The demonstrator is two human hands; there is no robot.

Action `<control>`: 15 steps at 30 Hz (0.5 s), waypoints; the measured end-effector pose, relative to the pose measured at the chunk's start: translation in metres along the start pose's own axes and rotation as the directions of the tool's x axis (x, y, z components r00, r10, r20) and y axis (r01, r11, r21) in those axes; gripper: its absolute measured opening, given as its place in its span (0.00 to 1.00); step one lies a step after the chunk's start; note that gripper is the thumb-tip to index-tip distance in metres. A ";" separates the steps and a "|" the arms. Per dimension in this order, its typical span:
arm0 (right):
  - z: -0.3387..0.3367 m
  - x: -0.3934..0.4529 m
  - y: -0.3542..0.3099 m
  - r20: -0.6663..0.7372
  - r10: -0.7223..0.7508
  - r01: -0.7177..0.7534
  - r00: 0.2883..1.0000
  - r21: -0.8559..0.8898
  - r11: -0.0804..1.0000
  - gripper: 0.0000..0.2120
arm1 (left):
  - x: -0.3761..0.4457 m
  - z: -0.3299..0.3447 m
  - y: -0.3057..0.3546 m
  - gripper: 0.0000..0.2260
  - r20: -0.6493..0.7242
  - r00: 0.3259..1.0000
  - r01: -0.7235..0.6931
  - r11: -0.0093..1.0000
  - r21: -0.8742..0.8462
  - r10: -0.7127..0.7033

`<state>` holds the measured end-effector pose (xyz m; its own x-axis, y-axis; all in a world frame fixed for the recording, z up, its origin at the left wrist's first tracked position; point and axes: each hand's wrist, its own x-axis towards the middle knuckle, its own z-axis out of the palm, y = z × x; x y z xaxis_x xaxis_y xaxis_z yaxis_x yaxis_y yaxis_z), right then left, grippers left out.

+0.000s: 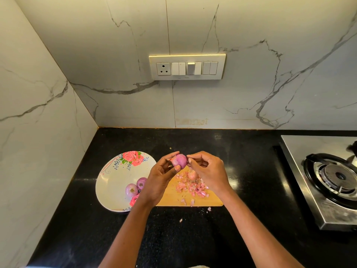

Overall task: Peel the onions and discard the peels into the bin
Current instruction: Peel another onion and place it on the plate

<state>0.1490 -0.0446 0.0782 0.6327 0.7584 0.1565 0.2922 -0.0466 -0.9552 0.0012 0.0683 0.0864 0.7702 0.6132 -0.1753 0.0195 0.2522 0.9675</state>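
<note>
Small purple part-peeled onion (180,161) held above wooden cutting board (174,192), gripped by left hand (161,176), skin pinched by right hand (207,171) fingertips; risk: papery pink peel scraps (190,187) scattering across black countertop (193,238), bin not in view.

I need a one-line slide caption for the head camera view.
Left hand holds an onion above the cutting board while right hand picks at its skin.

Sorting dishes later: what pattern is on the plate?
White plate with pink roses and small blue sprigs, seen from the head view.
</note>
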 end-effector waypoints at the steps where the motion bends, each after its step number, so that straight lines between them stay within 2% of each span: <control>1: 0.001 0.000 0.000 -0.013 0.015 -0.015 1.000 0.002 1.000 0.06 | 0.000 0.001 0.000 0.22 0.006 1.000 0.006 1.000 -0.016 -0.006; 5: -0.002 0.004 0.005 -0.081 0.071 -0.077 0.994 -0.064 0.995 0.07 | 0.001 0.001 -0.001 0.22 -0.008 0.999 0.049 0.984 -0.169 -0.052; 9: -0.006 0.006 0.013 -0.026 0.138 -0.141 0.990 -0.189 0.972 0.09 | 0.004 0.000 0.002 0.22 -0.030 0.996 0.074 0.955 -0.286 -0.086; 15: -0.001 0.007 -0.005 0.073 0.104 -0.107 0.992 0.036 0.994 0.11 | 0.005 0.002 0.004 0.21 -0.040 0.995 0.076 0.963 -0.260 -0.089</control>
<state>0.1525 -0.0400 0.0843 0.6053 0.7951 0.0374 0.1971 -0.1042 -0.9748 0.0063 0.0703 0.0898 0.7395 0.6174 -0.2682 -0.0882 0.4839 0.8707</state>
